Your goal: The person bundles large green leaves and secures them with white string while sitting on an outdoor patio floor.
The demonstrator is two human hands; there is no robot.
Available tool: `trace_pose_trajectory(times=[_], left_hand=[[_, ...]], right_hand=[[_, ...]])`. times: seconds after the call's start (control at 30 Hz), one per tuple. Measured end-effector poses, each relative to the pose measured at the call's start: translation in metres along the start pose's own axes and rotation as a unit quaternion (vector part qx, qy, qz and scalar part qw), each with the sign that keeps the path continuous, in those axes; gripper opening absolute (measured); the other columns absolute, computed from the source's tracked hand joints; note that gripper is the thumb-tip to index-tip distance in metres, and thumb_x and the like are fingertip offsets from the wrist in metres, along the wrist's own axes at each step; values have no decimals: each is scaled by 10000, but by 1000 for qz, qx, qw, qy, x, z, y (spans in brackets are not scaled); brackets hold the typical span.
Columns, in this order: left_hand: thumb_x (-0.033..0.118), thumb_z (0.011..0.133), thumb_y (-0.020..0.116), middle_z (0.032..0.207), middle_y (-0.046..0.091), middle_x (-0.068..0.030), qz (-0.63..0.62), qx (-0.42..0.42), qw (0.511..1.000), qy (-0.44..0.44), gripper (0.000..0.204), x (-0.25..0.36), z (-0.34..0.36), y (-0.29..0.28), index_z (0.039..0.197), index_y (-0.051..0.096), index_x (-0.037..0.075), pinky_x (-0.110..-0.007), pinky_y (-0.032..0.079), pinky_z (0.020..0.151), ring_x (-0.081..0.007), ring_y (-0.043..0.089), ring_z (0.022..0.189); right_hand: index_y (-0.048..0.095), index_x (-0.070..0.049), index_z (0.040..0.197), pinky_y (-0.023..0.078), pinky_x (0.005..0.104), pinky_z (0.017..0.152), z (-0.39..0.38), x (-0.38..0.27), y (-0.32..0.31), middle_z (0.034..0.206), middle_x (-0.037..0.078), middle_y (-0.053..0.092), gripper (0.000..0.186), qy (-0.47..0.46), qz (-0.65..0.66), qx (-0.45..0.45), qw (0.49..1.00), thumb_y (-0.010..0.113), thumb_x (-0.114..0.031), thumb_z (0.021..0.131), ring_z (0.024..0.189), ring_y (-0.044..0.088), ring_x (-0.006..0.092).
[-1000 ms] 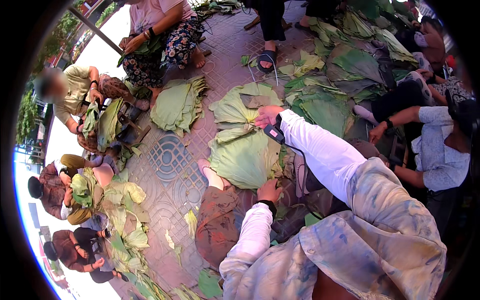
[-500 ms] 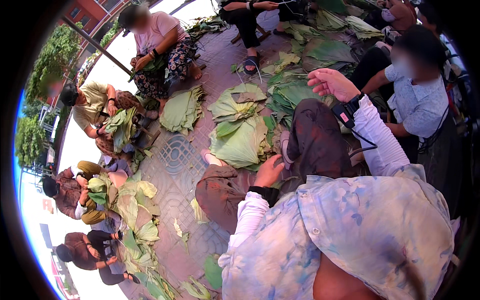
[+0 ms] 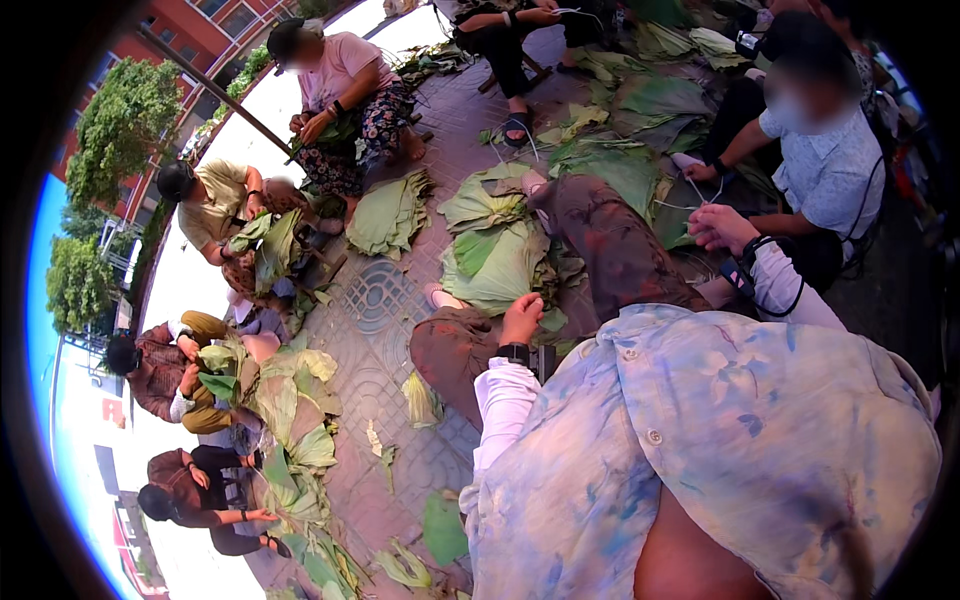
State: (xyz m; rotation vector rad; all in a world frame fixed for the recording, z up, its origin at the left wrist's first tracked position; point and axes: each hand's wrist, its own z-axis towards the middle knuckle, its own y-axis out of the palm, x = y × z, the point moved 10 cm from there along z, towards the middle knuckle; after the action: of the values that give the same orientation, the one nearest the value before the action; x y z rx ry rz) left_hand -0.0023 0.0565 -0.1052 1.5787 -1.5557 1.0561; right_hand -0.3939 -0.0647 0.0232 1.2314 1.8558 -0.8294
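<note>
Two hands are apart: the left hand (image 3: pixel 521 318) rests on the edge of a stack of large green leaves (image 3: pixel 497 262) on the brick pavement (image 3: pixel 372 470), fingers curled; the right hand (image 3: pixel 722 227), raised, pinches a thin pale string (image 3: pixel 690 195).

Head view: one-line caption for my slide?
Left hand grips green leaf stack; right hand raised beside knee.

Bright daylight, blown-out sky, fisheye-bent dark rim
</note>
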Motion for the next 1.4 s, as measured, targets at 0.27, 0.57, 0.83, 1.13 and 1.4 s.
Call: trace_pose_trajectory(times=[0.27,0.57,0.83,1.13,1.4], left_hand=[[204,802,553,943,582,-55,-46,-9,999,26,354,6,0,10,1088,520,-2,-237,470,666,-114,559,778],[258,833,514,960,573,18,14,-26,999,-29,355,-16,5,13,1153,474,110,-208,407,549,-79,543,729],[236,825,519,928,575,2,30,-50,998,-38,350,-20,12,18,1138,484,82,-200,405,537,-82,545,705],[239,803,546,901,592,-1,81,-36,995,-42,334,-40,19,27,1092,534,72,-208,390,526,-90,557,685],[247,802,541,915,593,-5,76,-33,995,-49,345,-41,34,24,1097,531,67,-211,396,526,-90,569,710]], right_hand=[[508,-70,932,445,237,518,6,3,26,819,45,567,194,-12,-90,-42,995,460,-212,809,613,554,125],[557,-55,905,430,197,487,25,8,69,785,35,581,177,-56,-119,-88,987,497,-188,805,608,546,97],[439,-7,1166,366,334,892,53,-67,132,1172,175,470,432,-361,-386,-66,846,505,-226,799,1086,443,285],[329,-230,1279,262,573,921,140,-28,204,1364,65,227,627,-150,-572,-44,805,545,-444,731,1257,175,331],[406,-244,1229,294,564,905,190,-26,193,1332,48,285,652,-84,-567,-74,816,605,-487,657,1244,201,340]])
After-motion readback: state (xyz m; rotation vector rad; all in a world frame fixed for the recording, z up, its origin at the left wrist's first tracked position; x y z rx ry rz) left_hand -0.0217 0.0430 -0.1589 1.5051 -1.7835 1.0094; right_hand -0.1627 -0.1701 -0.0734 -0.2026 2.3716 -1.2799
